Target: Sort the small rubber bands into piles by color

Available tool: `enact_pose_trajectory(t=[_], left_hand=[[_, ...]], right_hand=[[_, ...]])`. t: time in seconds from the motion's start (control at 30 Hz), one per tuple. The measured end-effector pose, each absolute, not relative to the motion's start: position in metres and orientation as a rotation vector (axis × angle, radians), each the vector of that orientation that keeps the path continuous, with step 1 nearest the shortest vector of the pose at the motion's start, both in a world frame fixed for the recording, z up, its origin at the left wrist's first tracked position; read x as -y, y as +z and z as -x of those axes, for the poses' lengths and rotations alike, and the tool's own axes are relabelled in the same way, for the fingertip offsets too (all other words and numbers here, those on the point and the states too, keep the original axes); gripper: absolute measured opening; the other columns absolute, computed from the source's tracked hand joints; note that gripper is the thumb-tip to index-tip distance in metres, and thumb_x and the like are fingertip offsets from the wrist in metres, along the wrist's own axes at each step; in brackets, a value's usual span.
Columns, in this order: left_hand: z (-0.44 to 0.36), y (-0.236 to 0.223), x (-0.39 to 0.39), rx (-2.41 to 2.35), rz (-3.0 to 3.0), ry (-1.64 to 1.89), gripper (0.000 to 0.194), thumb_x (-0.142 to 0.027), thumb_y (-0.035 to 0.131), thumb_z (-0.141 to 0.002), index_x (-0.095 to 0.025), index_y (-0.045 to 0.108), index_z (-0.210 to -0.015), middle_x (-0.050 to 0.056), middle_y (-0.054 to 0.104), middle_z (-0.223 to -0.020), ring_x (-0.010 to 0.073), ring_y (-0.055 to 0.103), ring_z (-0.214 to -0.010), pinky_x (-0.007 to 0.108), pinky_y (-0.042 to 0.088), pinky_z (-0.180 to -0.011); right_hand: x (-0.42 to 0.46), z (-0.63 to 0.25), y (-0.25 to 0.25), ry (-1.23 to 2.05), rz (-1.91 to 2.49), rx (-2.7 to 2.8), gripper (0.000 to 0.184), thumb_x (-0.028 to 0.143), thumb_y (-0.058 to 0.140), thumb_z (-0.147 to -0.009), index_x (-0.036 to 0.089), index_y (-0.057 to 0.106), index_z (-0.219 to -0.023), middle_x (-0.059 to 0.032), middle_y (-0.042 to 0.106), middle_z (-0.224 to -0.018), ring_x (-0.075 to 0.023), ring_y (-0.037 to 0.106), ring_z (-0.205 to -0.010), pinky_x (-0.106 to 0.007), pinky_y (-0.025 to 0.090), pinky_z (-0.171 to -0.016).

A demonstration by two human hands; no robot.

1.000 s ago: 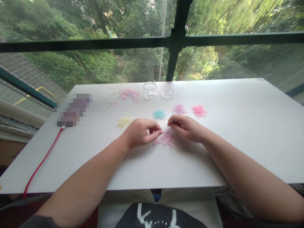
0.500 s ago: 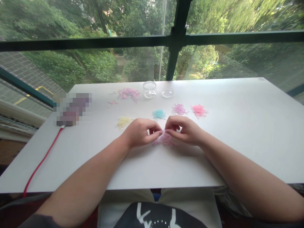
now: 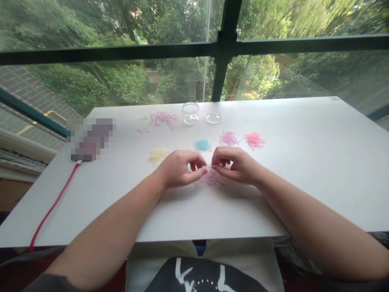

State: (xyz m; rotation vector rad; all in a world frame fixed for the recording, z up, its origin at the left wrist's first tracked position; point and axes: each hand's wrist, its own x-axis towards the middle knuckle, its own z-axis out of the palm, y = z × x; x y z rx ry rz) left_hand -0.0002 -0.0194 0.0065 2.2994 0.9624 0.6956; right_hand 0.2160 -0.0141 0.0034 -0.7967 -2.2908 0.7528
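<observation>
A loose pile of pink and lilac rubber bands (image 3: 209, 177) lies on the white table in front of me. My left hand (image 3: 183, 169) is closed in a pinch at the pile's far left edge. Facing it, my right hand (image 3: 235, 164) pinches at the far right edge, its fingertips a small gap from the left ones. A few thin lilac bands show between the two pinches; how many are held is too small to tell. Beyond my hands are a turquoise pile (image 3: 202, 144), a lilac pile (image 3: 229, 138) and a pink pile (image 3: 254, 140). A pale yellow pile (image 3: 158, 155) sits beside my left wrist.
At the back stand a clear round jar (image 3: 190, 114) and its clear lid (image 3: 214, 118). A mixed-colour pile (image 3: 164, 119) lies left of the jar, with a few stray bands (image 3: 143, 131). A blurred-out device (image 3: 94, 140) with a red cable (image 3: 56, 205) occupies the left side.
The view has tilted very slightly. Both hands keep almost the same pinch over the pile, and the piles, jar and lid have not moved on the table.
</observation>
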Motion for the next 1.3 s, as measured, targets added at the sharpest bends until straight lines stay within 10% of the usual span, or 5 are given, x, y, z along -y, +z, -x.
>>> enact_pose_trajectory(t=[1.3], left_hand=[[0.007, 0.002, 0.012, -1.118, -2.345, 0.464, 0.020, -0.024, 0.054, -0.080, -0.018, 0.065, -0.096, 0.003, 0.065, -0.089, 0.0123, 0.058, -0.073, 0.025, 0.047, -0.070]], right_hand=[[0.007, -0.228, 0.005, 0.650, 1.065, 2.543, 0.014, 0.012, 0.052, -0.076, 0.016, 0.063, -0.082, -0.0027, 0.064, -0.076, -0.0117, 0.053, -0.064, -0.023, 0.040, -0.062]])
